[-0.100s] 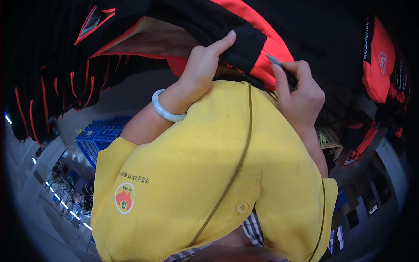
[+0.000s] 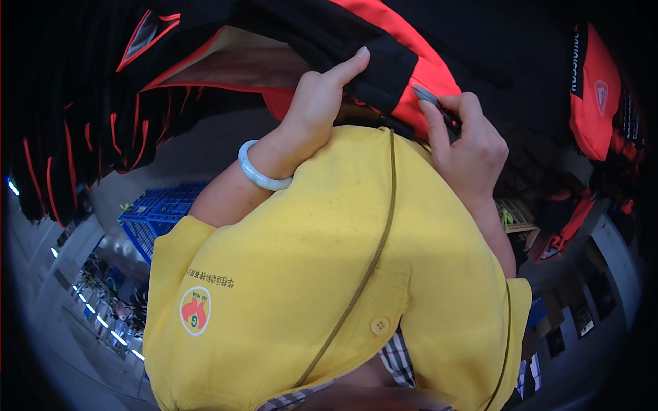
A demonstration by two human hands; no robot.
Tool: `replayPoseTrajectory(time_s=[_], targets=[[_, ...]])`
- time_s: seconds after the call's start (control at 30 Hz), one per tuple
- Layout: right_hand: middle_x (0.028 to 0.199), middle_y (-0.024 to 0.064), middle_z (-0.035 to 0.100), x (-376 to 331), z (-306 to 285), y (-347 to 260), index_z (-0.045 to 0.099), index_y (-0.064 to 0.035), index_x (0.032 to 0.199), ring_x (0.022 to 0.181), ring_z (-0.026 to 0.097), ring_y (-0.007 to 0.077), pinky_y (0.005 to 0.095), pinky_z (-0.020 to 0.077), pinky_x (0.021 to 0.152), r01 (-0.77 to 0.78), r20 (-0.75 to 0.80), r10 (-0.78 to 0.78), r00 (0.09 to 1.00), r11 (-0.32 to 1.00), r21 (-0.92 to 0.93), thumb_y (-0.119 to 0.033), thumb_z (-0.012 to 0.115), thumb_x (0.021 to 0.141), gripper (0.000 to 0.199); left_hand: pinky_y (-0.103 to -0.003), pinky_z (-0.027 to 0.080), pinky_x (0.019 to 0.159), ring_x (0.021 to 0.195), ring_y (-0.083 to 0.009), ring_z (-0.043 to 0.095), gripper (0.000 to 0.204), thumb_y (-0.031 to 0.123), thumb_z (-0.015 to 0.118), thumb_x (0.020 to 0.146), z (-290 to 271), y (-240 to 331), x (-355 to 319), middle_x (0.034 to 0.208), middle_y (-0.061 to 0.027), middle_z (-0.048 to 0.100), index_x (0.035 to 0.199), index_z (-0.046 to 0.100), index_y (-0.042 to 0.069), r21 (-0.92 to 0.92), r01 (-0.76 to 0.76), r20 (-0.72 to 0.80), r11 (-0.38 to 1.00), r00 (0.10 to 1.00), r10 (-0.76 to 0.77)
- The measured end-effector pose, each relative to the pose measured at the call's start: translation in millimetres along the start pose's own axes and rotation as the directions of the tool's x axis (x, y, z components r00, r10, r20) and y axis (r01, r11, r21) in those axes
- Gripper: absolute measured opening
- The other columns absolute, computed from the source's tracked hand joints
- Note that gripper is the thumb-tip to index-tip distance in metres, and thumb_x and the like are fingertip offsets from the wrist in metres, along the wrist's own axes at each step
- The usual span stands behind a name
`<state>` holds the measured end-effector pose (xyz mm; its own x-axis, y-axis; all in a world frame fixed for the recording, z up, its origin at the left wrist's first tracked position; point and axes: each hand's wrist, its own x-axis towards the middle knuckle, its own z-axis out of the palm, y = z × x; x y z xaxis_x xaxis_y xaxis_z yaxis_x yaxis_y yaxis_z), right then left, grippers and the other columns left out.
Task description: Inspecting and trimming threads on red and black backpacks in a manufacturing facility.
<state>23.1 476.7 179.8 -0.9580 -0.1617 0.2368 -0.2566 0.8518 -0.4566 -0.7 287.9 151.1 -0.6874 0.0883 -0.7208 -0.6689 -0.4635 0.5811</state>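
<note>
Across the top lies a black and red fabric piece [image 2: 384,65], sewn like a bag or garment part, with a pale lining showing at its left. My left hand [image 2: 317,106] grips its near edge, thumb stretched on top of the black cloth and the other fingers hidden beneath. Between thumb and fingers of my right hand [image 2: 471,147] is a small pair of thread snips [image 2: 426,96] with grey pointed blades. Their tips are at the red band [image 2: 435,58], beside the corner of the black patch. Whether the blades touch the cloth I cannot tell.
Several black pieces with red edging [image 2: 113,133] hang in a row at the left. A red and black bag [image 2: 595,99] is at the far right. Below the work are a blue plastic crate [image 2: 154,212] on the left and a beige crate [image 2: 517,219] on the right.
My right hand has shifted slightly left with the snips, and their tips sit a little closer to the black patch's corner. My left hand and the fabric stay in place.
</note>
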Motion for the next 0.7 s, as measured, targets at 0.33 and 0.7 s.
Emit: replayPoseTrajectory(time_s=[0.33, 0.7], targets=[[0.059, 0.0029, 0.056, 0, 3, -7, 0.053, -0.0106, 0.077, 0.054, 0.059, 0.0202, 0.0316, 0.0440, 0.048, 0.050, 0.059, -0.040, 0.997, 0.982, -0.181, -0.028, 0.076, 0.077, 0.029, -0.025, 0.049, 0.078, 0.087, -0.0119, 0.064, 0.036, 0.029, 0.066, 0.090, -3, -1, -1, 0.098, -0.0073, 0.070, 0.099, 0.069, -0.006, 0.007, -0.026, 0.003, 1.000, 1.000, 0.026], [0.064, 0.0039, 0.060, 3, -4, 8, 0.058, -0.0081, 0.081, 0.055, 0.060, 0.0211, 0.0318, 0.0450, 0.049, 0.052, -0.079, -0.052, 0.996, 0.999, -0.008, -0.021, 0.076, 0.080, 0.022, -0.024, 0.049, 0.078, 0.088, -0.0122, 0.064, 0.039, 0.030, 0.067, 0.090, -3, -4, 1, 0.099, -0.0078, 0.070, 0.101, 0.068, -0.007, 0.002, -0.020, 0.007, 1.000, 1.000, 0.020]])
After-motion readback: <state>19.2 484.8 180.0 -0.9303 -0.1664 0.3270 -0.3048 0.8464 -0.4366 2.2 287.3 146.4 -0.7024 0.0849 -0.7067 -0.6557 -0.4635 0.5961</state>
